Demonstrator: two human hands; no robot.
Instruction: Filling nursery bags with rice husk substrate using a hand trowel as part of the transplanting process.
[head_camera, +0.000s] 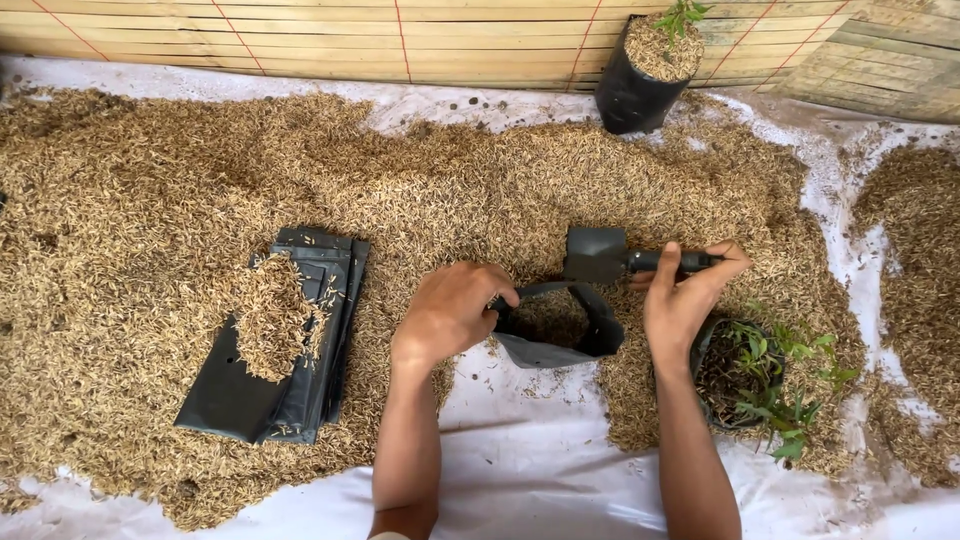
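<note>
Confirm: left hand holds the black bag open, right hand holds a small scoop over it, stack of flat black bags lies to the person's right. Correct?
Not quite. The head view shows the stack of flat black bags on the person's left, not right. The rest stands: the left hand holds the black bag open, and the right hand holds the small scoop over it.

Left hand (452, 312) grips rim of open black grow bag (556, 335), partly filled with husk. Right hand (684, 295) holds dark trowel (600, 256) over bag mouth (blade level). Stack of flat black bags (285, 350) at left, husk heaped on top. Seedling pot (745, 375) beside right wrist. Filled bag (645, 70) near bamboo wall (300, 40).
</note>
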